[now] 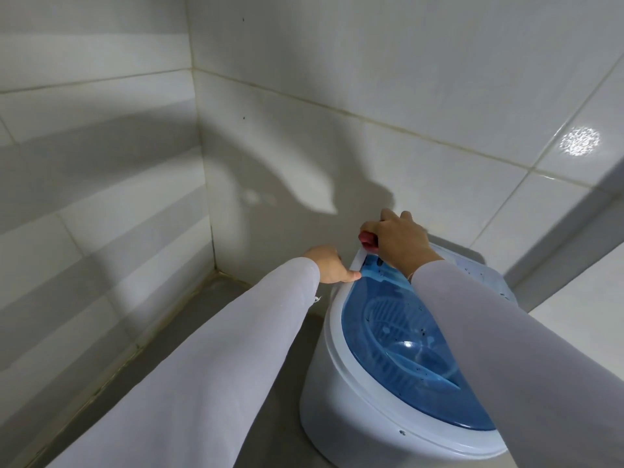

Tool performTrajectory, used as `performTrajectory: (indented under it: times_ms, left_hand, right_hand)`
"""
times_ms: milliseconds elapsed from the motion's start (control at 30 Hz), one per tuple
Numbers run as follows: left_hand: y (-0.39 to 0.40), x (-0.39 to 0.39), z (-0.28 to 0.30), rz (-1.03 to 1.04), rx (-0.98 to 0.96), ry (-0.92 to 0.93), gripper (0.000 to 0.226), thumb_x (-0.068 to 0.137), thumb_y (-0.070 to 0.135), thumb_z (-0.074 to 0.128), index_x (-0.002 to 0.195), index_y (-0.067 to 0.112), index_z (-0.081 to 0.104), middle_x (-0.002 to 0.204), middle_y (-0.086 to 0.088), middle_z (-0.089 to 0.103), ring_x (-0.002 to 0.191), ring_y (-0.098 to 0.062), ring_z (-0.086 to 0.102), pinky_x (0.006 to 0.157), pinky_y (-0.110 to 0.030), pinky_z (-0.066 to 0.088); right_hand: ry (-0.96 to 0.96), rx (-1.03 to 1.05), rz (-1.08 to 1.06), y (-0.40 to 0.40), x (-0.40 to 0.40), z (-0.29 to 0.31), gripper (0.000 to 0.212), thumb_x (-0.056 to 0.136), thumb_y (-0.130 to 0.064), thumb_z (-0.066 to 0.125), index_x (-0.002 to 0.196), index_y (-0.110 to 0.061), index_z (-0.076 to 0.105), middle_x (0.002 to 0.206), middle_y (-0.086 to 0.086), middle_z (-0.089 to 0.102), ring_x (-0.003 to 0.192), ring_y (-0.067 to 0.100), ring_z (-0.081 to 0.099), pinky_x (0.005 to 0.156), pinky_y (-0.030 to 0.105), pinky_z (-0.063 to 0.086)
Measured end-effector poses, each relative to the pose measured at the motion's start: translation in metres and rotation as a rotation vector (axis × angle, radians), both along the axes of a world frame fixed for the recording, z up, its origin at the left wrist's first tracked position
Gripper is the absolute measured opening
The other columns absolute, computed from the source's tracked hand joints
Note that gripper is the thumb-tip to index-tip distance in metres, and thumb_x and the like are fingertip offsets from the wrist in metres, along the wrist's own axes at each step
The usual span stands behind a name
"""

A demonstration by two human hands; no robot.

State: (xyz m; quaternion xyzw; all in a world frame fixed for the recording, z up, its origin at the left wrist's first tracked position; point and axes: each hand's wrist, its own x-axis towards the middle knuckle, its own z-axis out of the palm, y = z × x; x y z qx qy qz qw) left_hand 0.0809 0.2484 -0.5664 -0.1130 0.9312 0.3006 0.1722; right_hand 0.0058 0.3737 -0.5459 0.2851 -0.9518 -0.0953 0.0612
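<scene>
A small white washing machine [324, 383] with a translucent blue lid [398, 359] stands on the grey floor against the tiled wall. My right hand [398, 241] is at the machine's far left corner and grips a small red-handled thing [368, 240], most of it hidden by the fingers. My left hand [329, 265] grips the machine's left rear rim, its thumb lying on the edge of the blue lid. Both arms wear white sleeves.
White tiled walls [371, 79] meet in a corner at the left. The grey floor [209, 315] runs along the left wall. A white ledge or frame [574, 238] rises at the right of the machine.
</scene>
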Motion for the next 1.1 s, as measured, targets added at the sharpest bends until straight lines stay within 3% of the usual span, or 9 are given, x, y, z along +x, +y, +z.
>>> performTrajectory:
  times_ms: [400, 500, 667, 900, 1100]
  left_hand:
    - [-0.004, -0.003, 0.000, -0.019, 0.012, -0.042, 0.073, 0.090, 0.055, 0.052, 0.145, 0.009, 0.039, 0.152, -0.006, 0.040, 0.137, -0.026, 0.042, 0.109, -0.033, 0.035]
    - [-0.006, -0.003, -0.001, -0.010, 0.030, -0.039, 0.074, 0.089, 0.055, 0.053, 0.146, 0.010, 0.038, 0.152, -0.006, 0.040, 0.137, -0.026, 0.042, 0.109, -0.033, 0.035]
    - [-0.006, -0.002, -0.003, -0.011, 0.024, -0.030, 0.075, 0.089, 0.056, 0.052, 0.145, 0.009, 0.039, 0.151, -0.007, 0.041, 0.136, -0.027, 0.043, 0.107, -0.033, 0.037]
    - [-0.005, -0.001, -0.008, 0.005, 0.050, 0.021, 0.073, 0.089, 0.053, 0.055, 0.145, 0.009, 0.038, 0.150, -0.008, 0.043, 0.135, -0.028, 0.044, 0.107, -0.035, 0.038]
    - [-0.002, -0.002, -0.015, 0.019, 0.056, 0.091, 0.078, 0.082, 0.056, 0.060, 0.147, 0.022, 0.032, 0.148, -0.002, 0.045, 0.133, -0.028, 0.046, 0.109, -0.047, 0.038]
  right_hand:
    - [0.068, 0.012, -0.106, -0.008, -0.021, 0.002, 0.029, 0.089, -0.016, 0.058, 0.117, -0.024, 0.059, 0.114, 0.010, 0.051, 0.106, 0.036, 0.048, 0.069, 0.037, 0.045]
    - [0.085, 0.018, -0.125, -0.010, -0.026, 0.003, 0.025, 0.091, -0.017, 0.054, 0.115, -0.021, 0.061, 0.114, 0.011, 0.052, 0.108, 0.037, 0.048, 0.067, 0.036, 0.040]
    - [0.103, -0.013, -0.138, -0.006, -0.031, 0.004, 0.023, 0.092, -0.012, 0.051, 0.111, -0.018, 0.064, 0.113, 0.012, 0.052, 0.110, 0.039, 0.047, 0.072, 0.039, 0.047]
    - [0.114, -0.117, -0.152, 0.004, -0.031, 0.004, 0.026, 0.093, -0.012, 0.045, 0.107, -0.018, 0.066, 0.110, 0.014, 0.054, 0.106, 0.039, 0.049, 0.069, 0.037, 0.044]
    - [0.108, -0.262, -0.209, 0.039, -0.026, 0.032, 0.030, 0.088, -0.014, 0.052, 0.114, -0.023, 0.063, 0.108, 0.014, 0.058, 0.098, 0.039, 0.057, 0.075, 0.038, 0.046]
